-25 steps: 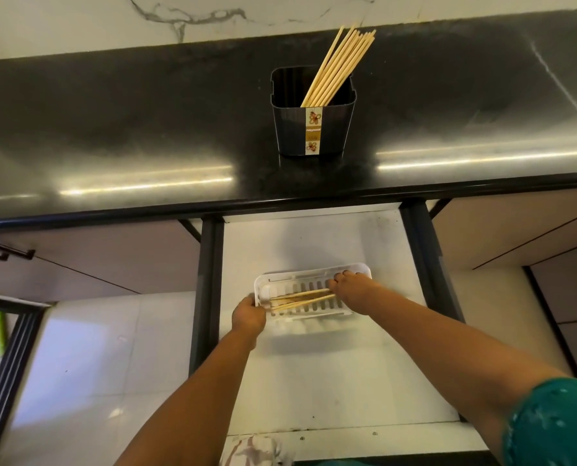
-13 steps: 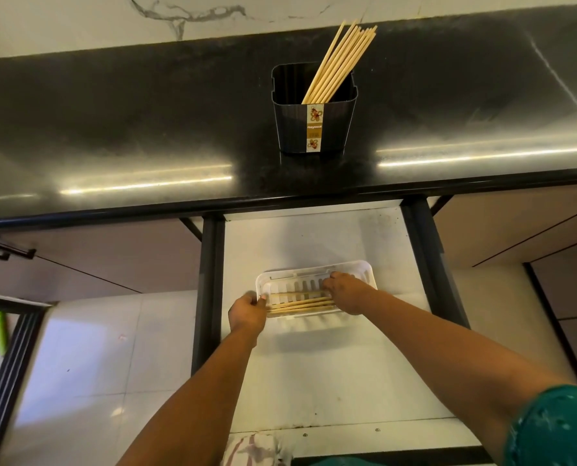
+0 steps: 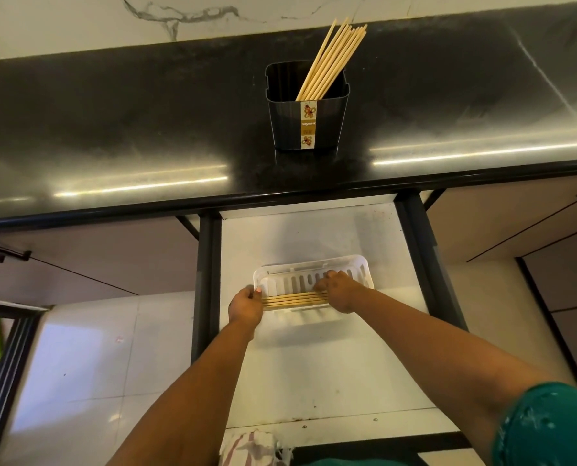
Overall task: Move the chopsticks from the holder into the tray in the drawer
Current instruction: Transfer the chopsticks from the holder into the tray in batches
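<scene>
A black holder point(image 3: 307, 126) stands on the dark countertop point(image 3: 112, 129) with several wooden chopsticks point(image 3: 331, 58) leaning right in it. Below, the open white drawer point(image 3: 314, 364) holds a white slotted tray point(image 3: 314, 265). Several chopsticks point(image 3: 294, 300) lie side by side along the tray's near side. My left hand point(image 3: 245, 306) grips the tray's left end, its fingertips at the chopstick ends. My right hand point(image 3: 342, 290) lies with spread fingers over the right ends of those chopsticks, hiding them.
Dark rails point(image 3: 208, 280) frame the drawer on both sides. Brown cabinet fronts with black handles point(image 3: 1, 252) flank it. A striped cloth point(image 3: 250, 449) hangs at the drawer's near edge. White floor tiles show at lower left.
The chopsticks in the tray went from angled and loose to a neat bundle along the near side. My right hand slid left over them; my left hand stayed at the tray's left end.
</scene>
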Demonstrator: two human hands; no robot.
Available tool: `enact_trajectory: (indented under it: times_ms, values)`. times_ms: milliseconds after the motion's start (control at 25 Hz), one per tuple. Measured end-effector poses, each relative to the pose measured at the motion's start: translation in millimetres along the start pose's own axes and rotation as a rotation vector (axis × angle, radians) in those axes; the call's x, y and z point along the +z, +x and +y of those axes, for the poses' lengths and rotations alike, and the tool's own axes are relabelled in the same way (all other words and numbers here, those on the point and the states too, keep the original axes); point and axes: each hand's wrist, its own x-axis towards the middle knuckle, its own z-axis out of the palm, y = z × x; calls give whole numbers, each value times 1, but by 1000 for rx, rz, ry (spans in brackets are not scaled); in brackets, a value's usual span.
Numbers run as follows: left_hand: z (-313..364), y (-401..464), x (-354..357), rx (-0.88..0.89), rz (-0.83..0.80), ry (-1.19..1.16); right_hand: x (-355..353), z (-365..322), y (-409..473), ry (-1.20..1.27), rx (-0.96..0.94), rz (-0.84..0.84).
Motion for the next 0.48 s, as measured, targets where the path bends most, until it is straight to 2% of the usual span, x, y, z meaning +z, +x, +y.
enact_trajectory:
  times_ms: [120,200,320,480]
  values:
    - [17,-7,-9,34,21,38,-22,-3,-9,105,51,98]
    - [37,-14,-15,117,71,77,-46,-6,-18,281,94,246]
    - [86,-33,-21,376,115,59,-100,-11,-28,511,78,521]
    - [191,-56,-35,717,125,48,-193,-13,-30,636,14,737]
